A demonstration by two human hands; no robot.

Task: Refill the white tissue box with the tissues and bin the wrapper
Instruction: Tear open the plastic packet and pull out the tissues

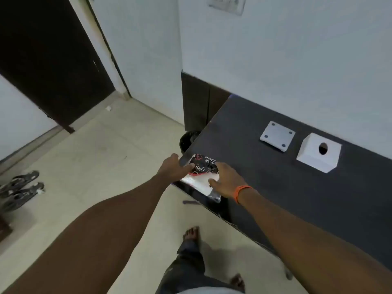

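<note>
A wrapped pack of tissues (pixel 201 172), with a dark printed wrapper and white tissues showing through, lies at the near left corner of the dark table (pixel 275 187). My left hand (pixel 172 168) grips its left end. My right hand (pixel 226 180), an orange band on its wrist, holds its right side. The white tissue box (pixel 318 155), with a round hole on top, stands further right on the table. Its flat white base plate (pixel 277 136) lies beside it to the left.
A black bin (pixel 187 140) stands on the floor just past the table's left end, mostly hidden by the table. A dark door (pixel 48 60) is at the far left. Sandals (pixel 21 189) lie on the tiled floor at left. My bare feet are below.
</note>
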